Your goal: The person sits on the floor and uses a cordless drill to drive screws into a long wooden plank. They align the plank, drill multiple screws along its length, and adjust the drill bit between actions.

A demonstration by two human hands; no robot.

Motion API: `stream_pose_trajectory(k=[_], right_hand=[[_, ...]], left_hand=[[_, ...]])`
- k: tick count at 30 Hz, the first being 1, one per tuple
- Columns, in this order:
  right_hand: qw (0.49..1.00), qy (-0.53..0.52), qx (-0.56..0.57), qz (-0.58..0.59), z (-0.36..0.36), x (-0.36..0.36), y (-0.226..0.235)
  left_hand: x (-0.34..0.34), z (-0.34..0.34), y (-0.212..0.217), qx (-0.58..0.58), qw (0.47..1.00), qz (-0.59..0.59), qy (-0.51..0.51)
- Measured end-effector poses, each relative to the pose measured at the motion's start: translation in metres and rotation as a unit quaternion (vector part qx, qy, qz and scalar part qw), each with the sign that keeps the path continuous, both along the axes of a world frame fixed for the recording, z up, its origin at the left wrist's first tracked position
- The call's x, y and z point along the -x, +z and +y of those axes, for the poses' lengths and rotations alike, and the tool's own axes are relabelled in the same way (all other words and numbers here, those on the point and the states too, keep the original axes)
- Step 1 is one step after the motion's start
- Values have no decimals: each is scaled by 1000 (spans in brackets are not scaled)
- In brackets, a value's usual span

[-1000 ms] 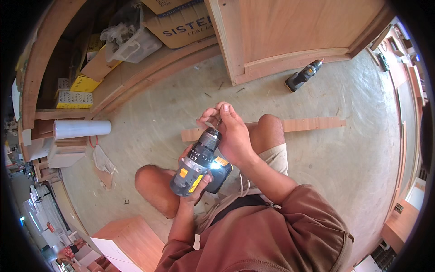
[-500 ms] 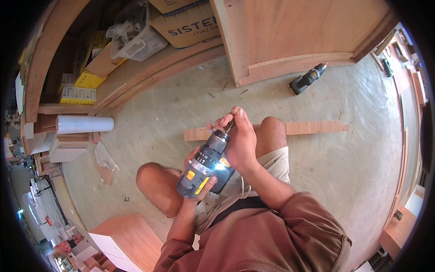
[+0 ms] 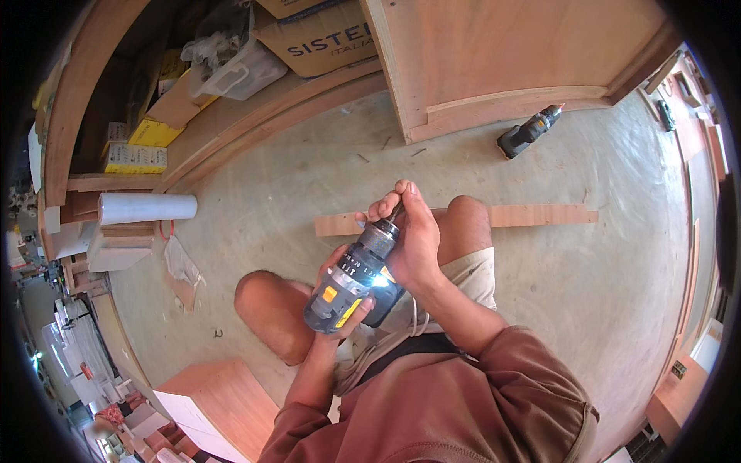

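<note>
**Hands busy at the drill's chuck**

Right hand (image 3: 417,235) is wrapped around the chuck end of the cordless drill (image 3: 356,279), fingertips pinching the bit at its tip. Left hand (image 3: 340,309) grips the drill's body from below, over the knees, its work light lit. Looks like the bit is being seated; tightening the chuck would need a firm twist. A wooden strip (image 3: 532,215) lies on the floor just beyond; a second drill (image 3: 529,133) lies further off.
</note>
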State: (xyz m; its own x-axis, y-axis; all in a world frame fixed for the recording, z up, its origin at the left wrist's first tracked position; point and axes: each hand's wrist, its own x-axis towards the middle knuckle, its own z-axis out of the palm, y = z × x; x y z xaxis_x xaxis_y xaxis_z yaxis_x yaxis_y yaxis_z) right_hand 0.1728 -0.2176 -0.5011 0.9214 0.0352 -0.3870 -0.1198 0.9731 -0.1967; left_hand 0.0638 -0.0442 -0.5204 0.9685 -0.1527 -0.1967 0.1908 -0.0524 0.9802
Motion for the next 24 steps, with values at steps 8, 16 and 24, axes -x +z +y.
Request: stream_pose_trajectory(k=[8,16,24], right_hand=[[996,-29,68,-42,1,1,8],[997,-35,61,-20,2,-1,18],[994,-46,77,-65,2,6,24]], left_hand=[[-9,-11,11,114,993,26,-13],[-11,-17,16,145,989,16,17],[-12,-16,19,177,983,45,14]])
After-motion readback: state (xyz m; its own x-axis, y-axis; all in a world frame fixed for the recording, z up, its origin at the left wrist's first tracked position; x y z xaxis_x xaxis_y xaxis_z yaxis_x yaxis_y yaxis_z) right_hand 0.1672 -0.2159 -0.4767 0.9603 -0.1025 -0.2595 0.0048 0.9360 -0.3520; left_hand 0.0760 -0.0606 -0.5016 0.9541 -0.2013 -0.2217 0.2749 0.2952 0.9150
